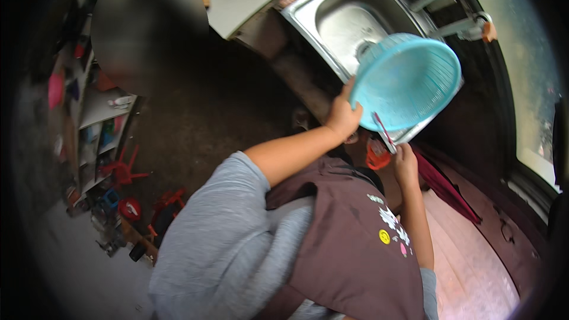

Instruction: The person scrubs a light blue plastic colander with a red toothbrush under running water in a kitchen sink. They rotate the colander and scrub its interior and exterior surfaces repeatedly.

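Observation:
A light-blue plastic colander basket (pixel 400 84) with slotted walls is tilted over the near end of a stainless steel sink (pixel 342 26). My left hand (pixel 344 115) grips its near rim, thumb on the inside and fingers behind. The basket's visible inside holds nothing. By the sink's near corner, my right hand (pixel 406 164) pinches the lower end of a slim dark-red and whitish tool (pixel 383 128), whose exact kind is blurred. The tool's upper end overlaps the basket's rim in the picture; I cannot tell whether they touch.
Two taps (pixel 475 26) with orange-tipped ends project beside the sink. A pale countertop (pixel 249 0) adjoins it. Below my hands sits an orange-red container (pixel 377 155). Dark-red cloth (pixel 444 186) lies at right. Shelves (pixel 98 111) and a red stool (pixel 124 169) stand at left.

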